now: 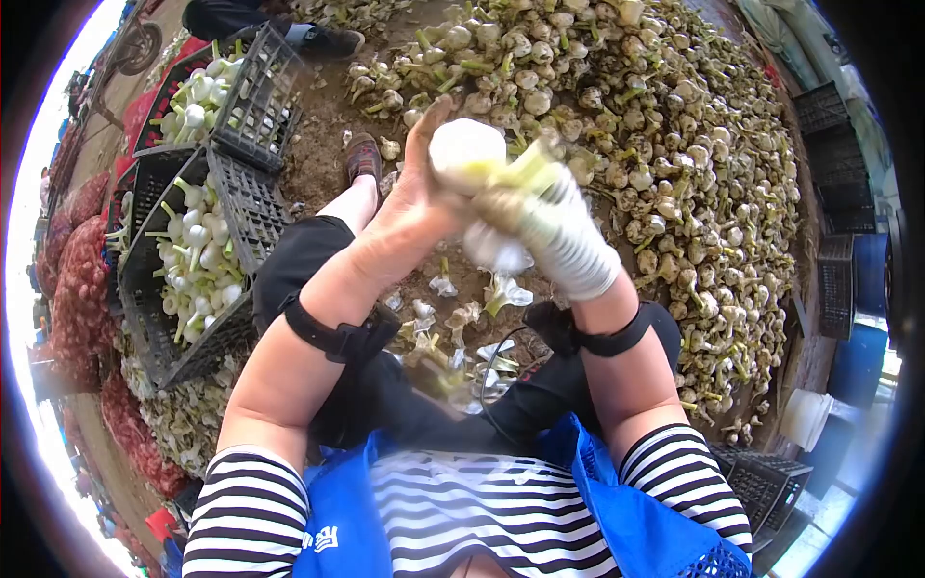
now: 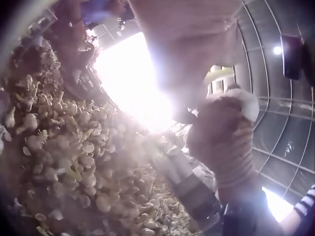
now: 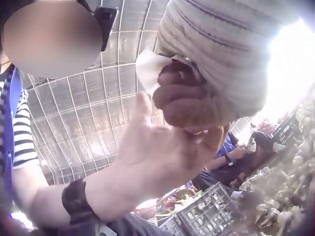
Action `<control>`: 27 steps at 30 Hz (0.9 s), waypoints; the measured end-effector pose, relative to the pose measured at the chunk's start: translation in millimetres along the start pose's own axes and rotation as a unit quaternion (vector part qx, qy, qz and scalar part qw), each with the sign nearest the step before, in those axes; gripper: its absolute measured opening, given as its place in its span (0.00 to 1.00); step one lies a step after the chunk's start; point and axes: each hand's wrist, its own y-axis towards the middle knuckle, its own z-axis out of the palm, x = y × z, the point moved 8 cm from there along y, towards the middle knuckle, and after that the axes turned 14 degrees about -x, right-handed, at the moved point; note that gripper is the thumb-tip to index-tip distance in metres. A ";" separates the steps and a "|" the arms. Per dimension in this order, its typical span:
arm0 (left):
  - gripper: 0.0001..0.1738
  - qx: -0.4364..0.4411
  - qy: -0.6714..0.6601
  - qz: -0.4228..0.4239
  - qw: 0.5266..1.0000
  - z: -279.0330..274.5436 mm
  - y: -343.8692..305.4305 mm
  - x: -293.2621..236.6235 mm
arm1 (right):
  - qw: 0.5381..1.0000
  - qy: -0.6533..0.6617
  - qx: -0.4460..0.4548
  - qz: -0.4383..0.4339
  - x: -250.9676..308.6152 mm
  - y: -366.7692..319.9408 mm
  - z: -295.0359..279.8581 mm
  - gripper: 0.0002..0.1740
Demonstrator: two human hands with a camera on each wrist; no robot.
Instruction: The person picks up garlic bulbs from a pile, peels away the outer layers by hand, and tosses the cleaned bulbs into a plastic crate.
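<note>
Checking both hands finds them together at a large white garlic bulb (image 1: 467,149), raised above the seated person's lap in the head view. The right hand (image 1: 554,231), in a striped whitish glove, has its fingers curled round the bulb's greenish stem (image 1: 528,169), as the right wrist view confirms. The bare left hand (image 1: 419,197) lies against the bulb's left side with one digit straight and raised; its other fingers are partly hidden, so how far open it is cannot be told. A blurred pale item (image 1: 496,248) shows just below the hands; its nature is unclear.

Pale scraps (image 1: 506,292) lie on the ground between the legs. A broad heap of garlic (image 1: 713,212) with soiled skins and cut stems extends ahead and to the right. To the left, two black plastic crates (image 1: 249,207) contain cleaner white bulbs with stems, beside red mesh sacks (image 1: 82,279). At the right edge are further dark crates (image 1: 836,279), a blue drum (image 1: 860,358) and a white bucket (image 1: 807,420). Another person (image 3: 227,151) sits beyond the hands in the right wrist view.
</note>
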 end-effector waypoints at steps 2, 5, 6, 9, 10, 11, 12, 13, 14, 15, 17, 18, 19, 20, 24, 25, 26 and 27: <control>0.39 0.015 -0.224 -0.093 0.970 3.5 -5.6 -14.9 | 0.984 -0.121 0.091 0.096 -13.2 -14.5 15.3 0.07; 0.20 -0.045 -0.281 -0.178 0.942 -8.8 2.1 -2.4 | 0.996 -0.040 0.065 0.052 -7.0 -2.7 1.9 0.11; 0.19 -0.123 -0.302 -0.236 0.915 -17.2 -3.8 -5.5 | 0.997 -0.076 0.001 0.020 -0.7 8.8 -15.5 0.06; 0.20 -0.082 -0.337 -0.219 0.912 -38.0 5.3 -6.9 | 0.971 0.214 -0.025 0.103 -19.0 19.4 -44.5 0.09; 0.20 -0.084 -0.336 -0.217 0.913 -39.9 7.8 0.9 | 0.977 0.199 0.007 0.082 -8.8 14.0 -34.0 0.05; 0.21 -0.126 -0.178 -0.110 0.970 -51.1 14.6 0.3 | 0.987 0.125 0.052 0.088 1.5 2.8 -15.9 0.03; 0.24 -0.159 -0.012 0.001 0.987 -58.4 16.6 -7.0 | 0.994 0.069 0.031 0.083 6.5 -4.2 -15.5 0.03; 0.24 -0.158 -0.011 0.000 0.987 -60.1 15.9 -3.4 | 0.997 0.012 0.010 0.076 12.1 -10.7 -16.8 0.04; 0.23 -0.152 0.111 0.099 0.977 -60.0 13.5 -15.0 | 0.993 0.010 0.007 0.118 17.3 -19.0 -14.0 0.05; 0.22 -0.144 0.231 0.196 0.942 -56.8 9.1 -26.8 | 0.993 0.009 0.007 0.119 23.9 -22.0 -10.8 0.05; 0.22 -0.211 -0.021 -0.012 0.977 -84.6 23.9 -8.1 | 0.984 0.000 0.142 0.108 36.3 -32.9 15.7 0.08; 0.23 -0.252 -0.272 -0.217 0.903 -87.0 20.5 17.8 | 0.972 -0.003 0.210 0.102 40.3 -39.4 27.4 0.09; 0.23 -0.253 -0.271 -0.215 0.903 -88.6 20.0 13.7 | 0.957 -0.006 0.275 0.094 42.7 -46.8 36.3 0.11; 0.23 -0.230 -0.243 -0.215 0.917 -85.0 21.2 10.1 | 0.949 -0.208 0.239 0.015 30.9 -34.4 27.4 0.14; 0.24 -0.174 -0.233 -0.256 0.922 -52.3 15.3 22.5 | 0.729 -0.641 0.008 -0.239 13.0 8.4 -3.0 0.27; 0.23 -0.184 -0.214 -0.264 0.923 -44.0 11.8 24.3 | 0.719 -0.651 -0.017 -0.244 11.8 11.0 -4.8 0.25; 0.21 -0.141 -0.194 -0.303 0.922 -29.0 1.9 22.1 | 0.752 -0.613 0.002 -0.245 -0.2 15.0 -4.6 0.20; 0.20 -0.075 -0.225 -0.332 0.913 -23.4 0.5 38.2 | 0.782 -0.572 0.020 -0.245 -9.5 16.9 -3.7 0.17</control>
